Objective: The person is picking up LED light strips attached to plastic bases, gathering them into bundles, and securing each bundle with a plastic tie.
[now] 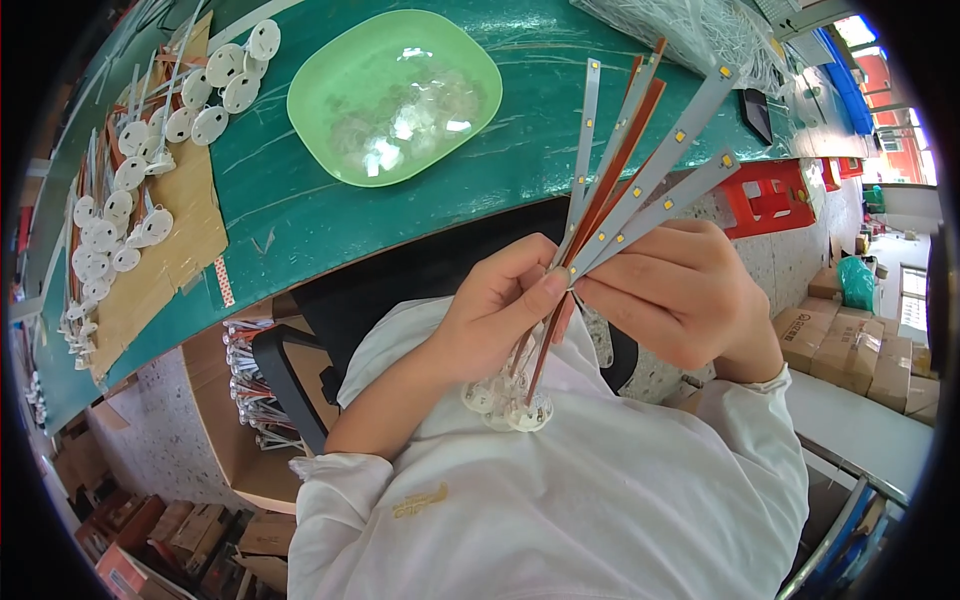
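In front of my chest, both hands hold a fanned bunch of thin LED strips (650, 185), some with grey faces and yellow chips, others showing brown backs. My left hand (505, 315) pinches the bunch between thumb and fingers where the strips cross. On the other side, my right hand (685, 290) is closed on the strips, its fingertips meeting the left thumb. Below the hands, the lower ends of the bunch carry clear and white round end caps (515, 405), close to my white shirt. The palms hide part of the strips' middle.
A light green bowl (305, 95) of clear plastic pieces stands on the green table (262, 215). To its left, several strips with white disc ends (130, 172) lie on cardboard (185, 255). A box of strips (255, 400) is beside a black chair armrest (285, 375). Clear bags (690, 40) lie far right.
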Demonstrator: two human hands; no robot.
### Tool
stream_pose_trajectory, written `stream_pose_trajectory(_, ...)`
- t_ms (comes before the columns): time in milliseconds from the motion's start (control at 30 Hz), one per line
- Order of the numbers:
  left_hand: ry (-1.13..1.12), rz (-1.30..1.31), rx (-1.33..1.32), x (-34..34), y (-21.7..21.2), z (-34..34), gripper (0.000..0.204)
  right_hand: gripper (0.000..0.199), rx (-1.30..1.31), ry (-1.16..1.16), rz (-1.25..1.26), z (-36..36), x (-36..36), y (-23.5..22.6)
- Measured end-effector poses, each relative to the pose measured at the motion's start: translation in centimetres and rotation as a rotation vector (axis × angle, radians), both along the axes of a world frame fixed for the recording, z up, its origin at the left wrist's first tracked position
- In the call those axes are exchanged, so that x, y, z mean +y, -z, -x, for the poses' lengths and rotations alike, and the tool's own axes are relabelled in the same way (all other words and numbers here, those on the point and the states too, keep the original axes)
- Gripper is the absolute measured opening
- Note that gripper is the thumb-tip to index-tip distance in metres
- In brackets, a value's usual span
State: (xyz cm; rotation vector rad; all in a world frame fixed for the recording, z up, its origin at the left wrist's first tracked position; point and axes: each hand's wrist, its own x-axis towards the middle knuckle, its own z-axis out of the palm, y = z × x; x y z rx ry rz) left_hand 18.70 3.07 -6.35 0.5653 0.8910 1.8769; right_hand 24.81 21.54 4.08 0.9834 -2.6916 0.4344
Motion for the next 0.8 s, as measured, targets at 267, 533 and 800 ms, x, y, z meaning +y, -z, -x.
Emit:
stream_pose_trajectory(267,0.041,0.013,0.01,0.0,0.1,0.1,0.02,0.034,-0.06,-0.044,-0.05,0.0,-0.1,-0.4)
stream_pose_trajectory(533,-0.024,0.01,0.041,-0.2,-0.2,0.0,0.02,0.034,-0.027,0.001,-0.156,-0.1,-0.3,0.1)
stream_pose_trajectory(800,-0.183,0.058,0.1,-0.8,-1.2,0.1,0.02,0.027,0.137,0.105,-0.158,-0.7,-1.9,2.4)
